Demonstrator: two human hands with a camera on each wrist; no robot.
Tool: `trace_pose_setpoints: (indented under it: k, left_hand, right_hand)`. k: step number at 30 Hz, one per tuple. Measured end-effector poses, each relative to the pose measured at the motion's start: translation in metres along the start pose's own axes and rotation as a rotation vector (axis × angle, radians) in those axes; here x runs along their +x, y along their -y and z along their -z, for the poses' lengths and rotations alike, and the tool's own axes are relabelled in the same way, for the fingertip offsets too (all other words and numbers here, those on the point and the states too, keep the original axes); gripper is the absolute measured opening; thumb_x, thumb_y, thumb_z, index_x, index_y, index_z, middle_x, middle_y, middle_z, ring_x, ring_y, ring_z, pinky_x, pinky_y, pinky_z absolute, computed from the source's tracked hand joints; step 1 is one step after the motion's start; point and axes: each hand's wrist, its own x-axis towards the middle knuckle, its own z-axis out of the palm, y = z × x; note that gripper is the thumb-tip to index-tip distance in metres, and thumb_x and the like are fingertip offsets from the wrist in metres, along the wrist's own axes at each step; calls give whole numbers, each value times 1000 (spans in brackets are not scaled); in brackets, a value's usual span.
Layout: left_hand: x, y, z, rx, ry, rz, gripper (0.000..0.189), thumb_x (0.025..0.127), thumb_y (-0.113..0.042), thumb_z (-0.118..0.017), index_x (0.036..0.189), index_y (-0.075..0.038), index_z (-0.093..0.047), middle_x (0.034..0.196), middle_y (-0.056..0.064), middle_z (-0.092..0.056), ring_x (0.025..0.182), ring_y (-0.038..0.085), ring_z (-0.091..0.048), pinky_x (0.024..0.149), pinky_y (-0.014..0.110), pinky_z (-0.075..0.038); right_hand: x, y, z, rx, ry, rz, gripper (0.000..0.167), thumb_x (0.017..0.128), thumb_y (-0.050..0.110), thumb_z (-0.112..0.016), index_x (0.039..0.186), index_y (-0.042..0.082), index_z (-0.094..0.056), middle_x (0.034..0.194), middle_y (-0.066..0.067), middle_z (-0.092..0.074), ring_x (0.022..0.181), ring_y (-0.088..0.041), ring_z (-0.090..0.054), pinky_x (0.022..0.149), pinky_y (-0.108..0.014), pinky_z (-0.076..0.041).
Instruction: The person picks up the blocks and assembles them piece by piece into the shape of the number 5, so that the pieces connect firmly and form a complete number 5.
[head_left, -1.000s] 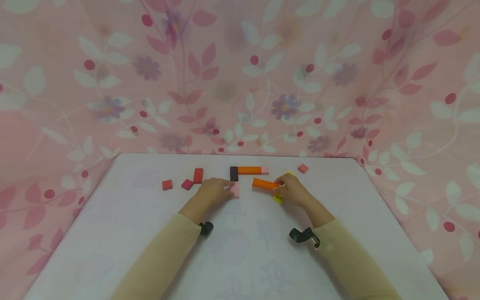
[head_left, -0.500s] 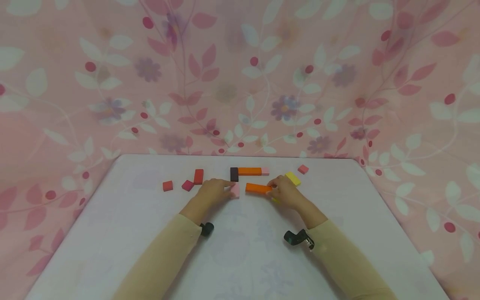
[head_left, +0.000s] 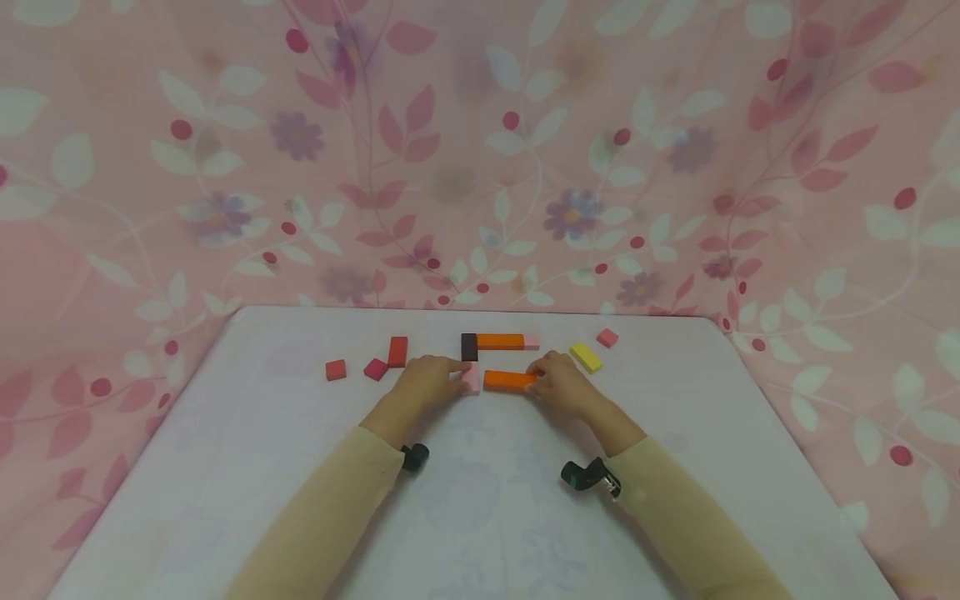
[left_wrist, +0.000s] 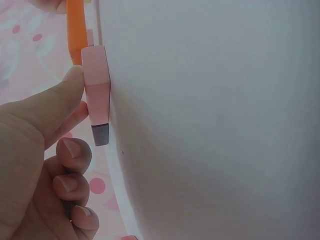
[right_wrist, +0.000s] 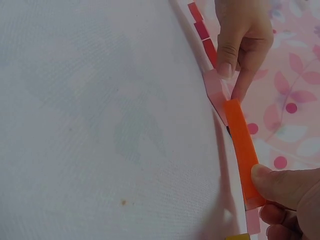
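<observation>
My left hand (head_left: 423,383) holds a pink block (head_left: 470,378) between thumb and index finger; its other fingers curl free in the left wrist view. The pink block lies on the table, end to end with a dark block (head_left: 469,347). My right hand (head_left: 564,383) pinches a long orange block (head_left: 507,381) by its right end, thumb on the near side in the right wrist view. The orange block's free end points at the pink block's right side, with a small gap in the head view. A second orange block (head_left: 500,342) runs right from the dark block to a small pink block (head_left: 531,342).
Left of my left hand lie a red block (head_left: 397,352), a crimson block (head_left: 376,369) and a small red block (head_left: 335,370). Beyond my right hand are a yellow block (head_left: 586,357) and a salmon block (head_left: 607,337) on the white table (head_left: 480,517).
My right hand has moved left and slightly nearer with the orange block, which has turned almost level. A yellow piece seen under that hand is now hidden in the head view. My left hand stays put.
</observation>
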Motion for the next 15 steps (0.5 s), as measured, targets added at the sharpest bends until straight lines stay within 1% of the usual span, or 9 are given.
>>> trace_pose_setpoints:
  k: [5,12,15]
  left_hand:
    - [0,-1,1,17,-15,-25,48,96,-41,-67,143,-34,-57,143,7,-57,132,33,-49,110,53,-37]
    - [0,-3,2,30,-17,-30,47,97,-39,-66,143,-31,-57,142,8,-57,131,33,-50,109,52,-39]
    - [0,-4,3,28,-14,-22,47,97,-38,-66,143,-32,-57,142,8,-57,130,33,-50,109,51,-40]
  right_hand:
    - [1,1,-1,-5,1,2,24,93,19,-72,114,6,-70,111,-9,-59,105,-27,-48,95,-42,-45]
    - [3,-2,-6,-46,-9,37,24,92,18,-73,112,4,-71,107,-9,-59,102,-27,-49,92,-41,-45]
    - [4,-1,-7,-41,-6,31,25,92,19,-74,113,4,-70,107,-8,-59,101,-26,-49,92,-41,-45]
